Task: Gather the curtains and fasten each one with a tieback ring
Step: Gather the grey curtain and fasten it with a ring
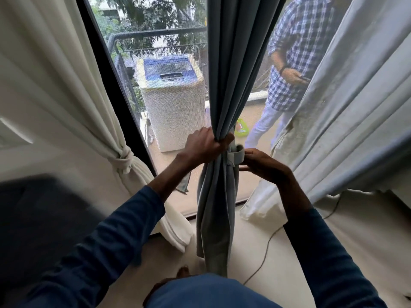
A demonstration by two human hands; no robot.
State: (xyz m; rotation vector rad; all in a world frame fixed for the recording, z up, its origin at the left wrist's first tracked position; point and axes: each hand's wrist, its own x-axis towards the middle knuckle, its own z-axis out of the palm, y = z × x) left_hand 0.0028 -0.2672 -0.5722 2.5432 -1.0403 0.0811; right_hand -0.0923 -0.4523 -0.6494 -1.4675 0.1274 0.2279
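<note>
Presently left hand (205, 144) fisted round the gathered blue curtain (224, 90), long axis vertical, just above the pale ring (235, 156), which wraps the bundle at its right side where right hand (259, 162) pinches the ring's end, nearer to closing it.

**No readable text**

Nothing is showing a text that can be read. Some pale letters are appearing on a sign (165, 51) behind the balcony railing (155, 33), above the washing machine (172, 94), but they are too blurred to read.
</note>
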